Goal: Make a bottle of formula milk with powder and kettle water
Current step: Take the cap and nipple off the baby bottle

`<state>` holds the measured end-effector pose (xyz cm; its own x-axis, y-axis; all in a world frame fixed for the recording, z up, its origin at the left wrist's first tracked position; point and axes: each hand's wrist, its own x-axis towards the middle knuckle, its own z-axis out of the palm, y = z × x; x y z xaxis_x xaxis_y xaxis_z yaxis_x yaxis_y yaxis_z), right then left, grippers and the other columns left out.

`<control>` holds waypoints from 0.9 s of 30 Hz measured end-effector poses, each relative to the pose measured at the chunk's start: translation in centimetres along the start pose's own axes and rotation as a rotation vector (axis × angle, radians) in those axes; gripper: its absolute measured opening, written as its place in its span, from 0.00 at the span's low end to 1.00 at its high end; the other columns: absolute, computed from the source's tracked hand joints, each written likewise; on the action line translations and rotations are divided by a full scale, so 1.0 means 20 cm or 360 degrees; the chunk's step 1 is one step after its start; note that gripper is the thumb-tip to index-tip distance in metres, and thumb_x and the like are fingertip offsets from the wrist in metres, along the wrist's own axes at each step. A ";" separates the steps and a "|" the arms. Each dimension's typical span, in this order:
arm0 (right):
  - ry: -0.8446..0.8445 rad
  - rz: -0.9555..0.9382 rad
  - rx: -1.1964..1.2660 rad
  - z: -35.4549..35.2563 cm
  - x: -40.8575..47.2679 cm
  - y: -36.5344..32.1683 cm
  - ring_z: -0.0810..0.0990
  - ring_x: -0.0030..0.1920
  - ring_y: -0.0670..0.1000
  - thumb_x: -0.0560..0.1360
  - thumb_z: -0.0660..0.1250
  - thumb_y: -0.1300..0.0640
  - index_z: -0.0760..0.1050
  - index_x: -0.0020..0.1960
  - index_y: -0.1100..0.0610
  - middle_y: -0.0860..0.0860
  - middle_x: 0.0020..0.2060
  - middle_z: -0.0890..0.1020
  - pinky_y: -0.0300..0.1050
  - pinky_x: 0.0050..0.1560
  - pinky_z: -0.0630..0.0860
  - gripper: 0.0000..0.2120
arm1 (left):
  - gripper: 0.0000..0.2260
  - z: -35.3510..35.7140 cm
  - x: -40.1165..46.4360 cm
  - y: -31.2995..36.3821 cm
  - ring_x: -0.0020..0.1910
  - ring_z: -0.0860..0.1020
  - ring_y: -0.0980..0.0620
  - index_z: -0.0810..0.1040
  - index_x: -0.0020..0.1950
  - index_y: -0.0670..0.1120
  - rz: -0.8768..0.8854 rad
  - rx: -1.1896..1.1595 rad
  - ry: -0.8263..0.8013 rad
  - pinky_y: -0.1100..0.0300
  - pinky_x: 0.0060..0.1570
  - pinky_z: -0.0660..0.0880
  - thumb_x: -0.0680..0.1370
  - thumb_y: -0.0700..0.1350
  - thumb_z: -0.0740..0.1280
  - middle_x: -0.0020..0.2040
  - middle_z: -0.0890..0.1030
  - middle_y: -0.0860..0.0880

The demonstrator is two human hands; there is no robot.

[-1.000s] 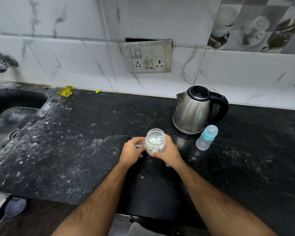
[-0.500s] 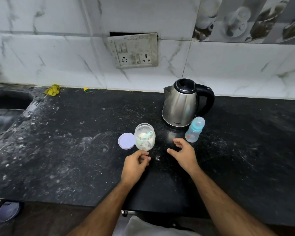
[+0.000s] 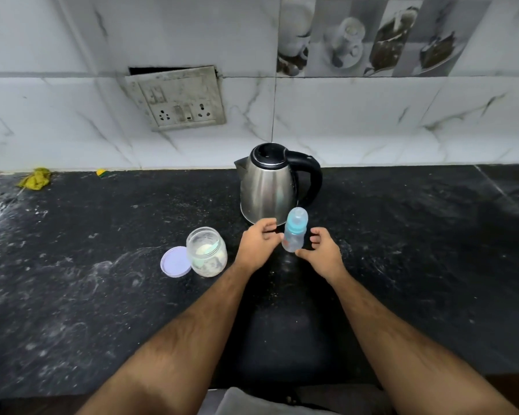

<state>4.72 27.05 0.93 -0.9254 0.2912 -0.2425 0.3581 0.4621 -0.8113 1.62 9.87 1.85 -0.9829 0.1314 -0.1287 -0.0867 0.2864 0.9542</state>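
Left hand (image 3: 256, 245) just left of the baby bottle (image 3: 294, 232), fingers loosely curled and spread, thumb tip at or nearly at the bottle's side; actual contact impossible to judge through the motion blur. Right hand (image 3: 322, 253) just right of the same bottle, fingers curled inward with gaps between them, thumb stretched toward the bottle's base, apparently touching or a hair short of it. No firm grip visible on either side; both hands cupped around the bottle, not clamped.

Bottle upright on the black countertop (image 3: 417, 250), clear body, blue collar, translucent cap on top. Directly behind it, close, a steel kettle (image 3: 268, 190) with black lid shut and black handle turned to the right, spout to the left.

Left of the left hand, well clear of the bottle, an open glass jar (image 3: 206, 256) holding pale powder and what looks like a light-blue scoop. Touching the jar's left side, flat on the counter, a round pale-lilac lid (image 3: 174, 262).

Further out: white powdery smears across the counter, a crumpled yellow cloth (image 3: 36, 178) at the far left by the wall, a grimy socket plate (image 3: 177, 98) on the marble-look tiles above.
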 end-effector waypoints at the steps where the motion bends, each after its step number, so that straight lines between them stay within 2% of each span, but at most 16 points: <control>1: -0.0055 -0.0021 -0.0028 -0.01 0.03 -0.01 0.76 0.63 0.55 0.65 0.80 0.58 0.67 0.72 0.58 0.56 0.63 0.77 0.53 0.67 0.72 0.39 | 0.24 0.02 0.03 0.02 0.55 0.81 0.53 0.74 0.69 0.43 -0.0009 -0.0020 -0.0012 0.56 0.63 0.75 0.73 0.41 0.74 0.63 0.79 0.46; 3: -0.0141 -0.0073 -0.0098 -0.02 0.09 -0.02 0.75 0.67 0.55 0.64 0.81 0.57 0.66 0.73 0.58 0.55 0.67 0.76 0.53 0.68 0.71 0.42 | 0.28 0.04 0.08 0.05 0.61 0.78 0.49 0.71 0.71 0.42 -0.0032 -0.0045 -0.0044 0.53 0.65 0.74 0.73 0.40 0.74 0.67 0.76 0.43; 5: -0.0212 -0.0111 -0.0127 -0.03 0.14 -0.03 0.76 0.66 0.53 0.63 0.81 0.57 0.68 0.72 0.57 0.53 0.66 0.77 0.51 0.67 0.72 0.41 | 0.29 0.07 0.12 0.06 0.65 0.76 0.47 0.69 0.73 0.42 -0.0053 -0.0049 -0.0075 0.52 0.66 0.73 0.73 0.40 0.74 0.69 0.74 0.42; 9: -0.0305 -0.0150 -0.0104 -0.02 0.17 -0.05 0.80 0.56 0.51 0.66 0.80 0.59 0.73 0.65 0.57 0.50 0.55 0.81 0.45 0.56 0.75 0.30 | 0.33 0.10 0.15 0.09 0.66 0.75 0.46 0.67 0.73 0.42 -0.0064 -0.0105 -0.0114 0.49 0.67 0.72 0.71 0.40 0.76 0.69 0.74 0.41; 13: -0.0295 -0.0183 -0.0103 -0.01 0.18 -0.04 0.82 0.52 0.54 0.66 0.80 0.57 0.78 0.59 0.57 0.52 0.50 0.84 0.48 0.52 0.78 0.24 | 0.34 0.13 0.13 0.10 0.65 0.77 0.48 0.67 0.73 0.41 -0.0049 -0.0147 -0.0135 0.50 0.66 0.73 0.69 0.38 0.78 0.67 0.76 0.43; 17: -0.0382 -0.0176 -0.0061 -0.04 0.16 -0.02 0.83 0.48 0.52 0.62 0.80 0.51 0.77 0.53 0.57 0.52 0.47 0.84 0.53 0.52 0.81 0.23 | 0.28 0.14 0.10 0.15 0.58 0.80 0.52 0.72 0.68 0.43 0.0026 -0.0138 -0.0113 0.59 0.60 0.77 0.70 0.38 0.77 0.59 0.80 0.48; 21: -0.0606 -0.0158 0.0290 -0.09 0.09 0.00 0.84 0.53 0.57 0.58 0.77 0.51 0.74 0.54 0.57 0.58 0.51 0.84 0.59 0.58 0.79 0.27 | 0.20 0.12 0.09 0.20 0.51 0.82 0.52 0.78 0.61 0.40 0.0066 -0.0246 -0.0189 0.61 0.51 0.79 0.70 0.37 0.77 0.54 0.84 0.43; 24: -0.0621 -0.0193 0.0469 -0.15 0.04 0.00 0.83 0.55 0.59 0.64 0.76 0.57 0.76 0.57 0.59 0.59 0.53 0.84 0.57 0.60 0.78 0.23 | 0.18 0.13 0.08 0.25 0.49 0.83 0.52 0.78 0.60 0.39 0.0068 -0.0310 -0.0268 0.61 0.49 0.79 0.71 0.37 0.76 0.53 0.84 0.41; 27: -0.0706 -0.0180 0.0589 -0.21 0.02 0.00 0.84 0.54 0.53 0.73 0.73 0.63 0.77 0.61 0.58 0.55 0.52 0.85 0.47 0.55 0.81 0.17 | 0.18 0.14 0.08 0.30 0.49 0.83 0.52 0.78 0.61 0.39 0.0082 -0.0322 -0.0330 0.62 0.48 0.79 0.72 0.38 0.75 0.53 0.84 0.42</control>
<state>4.95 30.70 3.10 -0.9474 -0.1577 -0.2786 0.2609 0.1238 -0.9574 0.04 14.44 6.53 -0.9345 0.3380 -0.1115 -0.0887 0.0822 0.9927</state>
